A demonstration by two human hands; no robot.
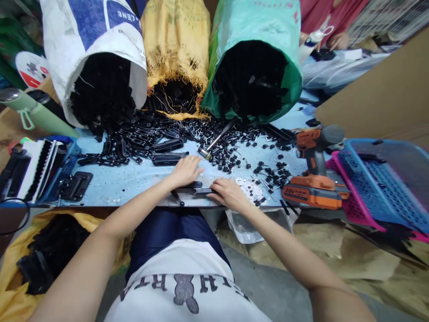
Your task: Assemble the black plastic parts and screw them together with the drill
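My right hand (229, 193) has its fingers closed on the end of a long black plastic arm piece (203, 191) at the table's front edge. Just above that piece, my left hand (187, 171) reaches over the table with its fingers stretched out, and nothing shows in it. Beyond its fingertips lie long black plastic parts (169, 158) and a hammer (216, 139). A smaller black lever-like piece (179, 197) rests below my left wrist.
Three sacks, white (90, 40), yellow (176, 40) and green (256, 22), spill black parts across the blue table (103, 181). An orange cordless drill (311, 170) and blue basket (385, 179) stand right. Small knobs with screws (228, 156) lie mid-table. Another person's hand (338, 41) shows behind.
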